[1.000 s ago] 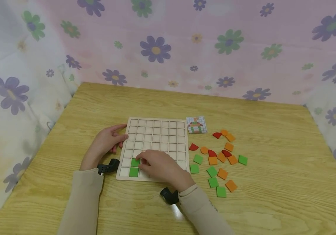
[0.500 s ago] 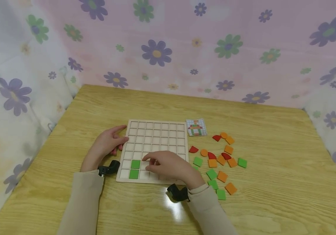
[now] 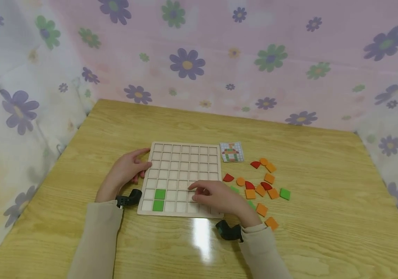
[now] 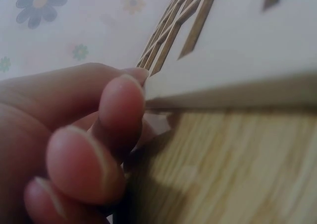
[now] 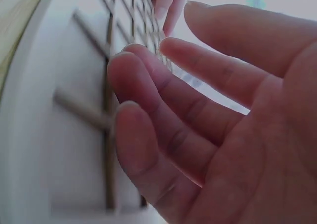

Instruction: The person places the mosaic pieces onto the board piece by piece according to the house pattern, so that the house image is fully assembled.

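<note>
From here, the left hand touches the left edge of the grid board, fingers relaxed, not clamped. Two green tiles occupy adjoining cells between the hands. The right hand is over the board, fingers loosely curved, holding nothing; fingertip contact is unclear. Beyond it lies the pattern card; to the hand's right, loose tiles.

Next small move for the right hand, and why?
Probably reach right for a loose green tile: the right hand looks empty, the board shows just two placed tiles, and the card seems to show more.
</note>
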`<move>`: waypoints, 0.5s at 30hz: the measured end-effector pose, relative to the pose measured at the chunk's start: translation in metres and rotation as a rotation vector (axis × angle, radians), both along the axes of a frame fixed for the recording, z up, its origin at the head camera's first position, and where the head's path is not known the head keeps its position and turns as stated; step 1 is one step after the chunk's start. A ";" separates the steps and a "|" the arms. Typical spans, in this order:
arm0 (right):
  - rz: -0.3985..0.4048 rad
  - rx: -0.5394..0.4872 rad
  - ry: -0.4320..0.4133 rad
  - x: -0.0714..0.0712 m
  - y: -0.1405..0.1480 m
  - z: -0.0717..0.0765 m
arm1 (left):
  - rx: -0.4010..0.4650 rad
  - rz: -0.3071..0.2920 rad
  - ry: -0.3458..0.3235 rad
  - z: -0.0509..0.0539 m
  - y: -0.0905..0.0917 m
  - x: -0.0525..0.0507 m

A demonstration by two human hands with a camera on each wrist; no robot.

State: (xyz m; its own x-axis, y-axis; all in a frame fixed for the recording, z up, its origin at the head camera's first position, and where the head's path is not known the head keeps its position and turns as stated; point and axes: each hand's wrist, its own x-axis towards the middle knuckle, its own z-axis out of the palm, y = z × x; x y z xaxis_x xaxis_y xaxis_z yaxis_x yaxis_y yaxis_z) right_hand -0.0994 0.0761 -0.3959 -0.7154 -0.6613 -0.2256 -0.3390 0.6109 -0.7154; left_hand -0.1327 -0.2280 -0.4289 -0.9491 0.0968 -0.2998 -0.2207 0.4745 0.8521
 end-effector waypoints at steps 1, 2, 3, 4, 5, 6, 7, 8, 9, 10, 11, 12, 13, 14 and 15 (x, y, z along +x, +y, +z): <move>-0.012 -0.011 -0.011 0.000 0.004 -0.001 | 0.002 -0.002 0.000 0.000 0.001 -0.001; -0.023 -0.021 -0.022 -0.001 0.007 -0.003 | 0.006 -0.002 -0.001 0.000 0.001 -0.001; -0.032 -0.030 -0.031 -0.001 0.010 -0.004 | 0.008 -0.002 -0.003 0.001 0.001 -0.002; -0.041 -0.035 -0.038 -0.001 0.012 -0.004 | 0.008 -0.004 -0.006 0.001 0.001 -0.002; -0.051 -0.038 -0.044 -0.002 0.014 -0.003 | 0.012 -0.005 -0.008 0.001 0.001 -0.002; -0.059 -0.040 -0.049 -0.002 0.016 -0.003 | 0.017 -0.005 -0.013 0.002 0.001 -0.002; -0.067 -0.039 -0.051 -0.002 0.017 -0.001 | 0.023 -0.002 -0.017 0.003 0.001 -0.001; -0.073 -0.037 -0.049 -0.003 0.019 0.000 | 0.029 0.001 -0.021 0.003 0.000 -0.001; -0.085 -0.035 -0.052 -0.003 0.021 0.001 | 0.030 0.005 -0.023 0.003 0.000 -0.001; -0.098 -0.028 -0.050 -0.004 0.023 0.002 | 0.027 0.005 -0.019 0.004 0.000 -0.001; -0.112 -0.019 -0.052 -0.004 0.025 0.003 | 0.025 0.009 -0.019 0.004 0.000 -0.001; -0.123 -0.009 -0.054 -0.005 0.027 0.004 | 0.021 0.012 -0.021 0.004 0.001 -0.001; -0.134 0.001 -0.059 -0.006 0.030 0.004 | 0.020 0.015 -0.022 0.004 0.001 -0.001; -0.144 0.013 -0.059 -0.006 0.032 0.005 | 0.015 0.014 -0.024 0.003 0.001 0.000; -0.154 0.028 -0.058 -0.006 0.035 0.005 | 0.010 0.016 -0.027 0.003 0.001 0.000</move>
State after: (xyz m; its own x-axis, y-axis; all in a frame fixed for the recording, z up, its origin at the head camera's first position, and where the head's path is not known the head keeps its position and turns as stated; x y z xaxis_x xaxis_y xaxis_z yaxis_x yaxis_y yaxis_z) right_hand -0.1059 0.1110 -0.3911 -0.7931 -0.5377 -0.2861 -0.1985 0.6723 -0.7132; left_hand -0.1329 -0.2266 -0.4257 -0.9421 0.0849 -0.3243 -0.2511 0.4621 0.8505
